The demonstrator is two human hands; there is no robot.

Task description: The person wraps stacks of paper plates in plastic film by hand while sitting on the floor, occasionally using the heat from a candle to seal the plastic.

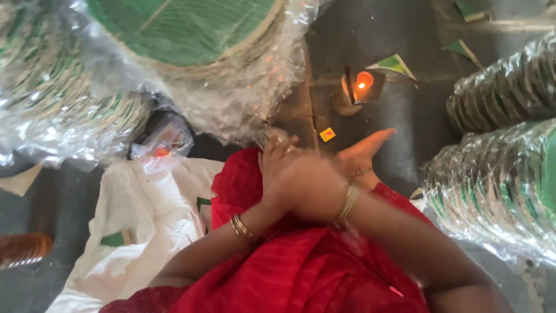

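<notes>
Head view, looking down over the lap:

- Left hand point(277, 165): fingers curled, tips raised near a small piece of clear plastic film point(272, 137); whether they pinch it cannot be told. Motion blur softens the outline.
- Right hand point(313, 185): crossed over the left, pressed against it, back of hand uppermost. Whether its fingers are clenched or loose cannot be told, as blur hides them.
- Bangles: a gold set on the left wrist point(240, 227), another on the right wrist point(347, 200).
- Foot point(365, 152): bare, pointing up and right just beyond the hands, with a ring on one toe.
- Red garment point(289, 266): covers the lap beneath both forearms.
- White cloth or sheet point(145, 232): spread on the floor to the left of the lap, with a small green scrap on it.
- Small lamp point(358, 87): lit, orange flame, standing on the dark floor point(417, 122) beyond the foot.
- Yellow square scrap point(327, 134): on the floor between lamp and hands.
- Plastic-wrapped stack of green leaf plates point(191, 29): at the top, tilted towards the camera, wrapping hanging down close to the left fingertips.
- Second wrapped bundle point(52, 93): upper left, edge-on.
- Two more wrapped stacks point(504, 179): lying on their sides at the right, well apart from the hands.
- Green offcuts point(397, 64): scattered on the floor near the lamp.
</notes>
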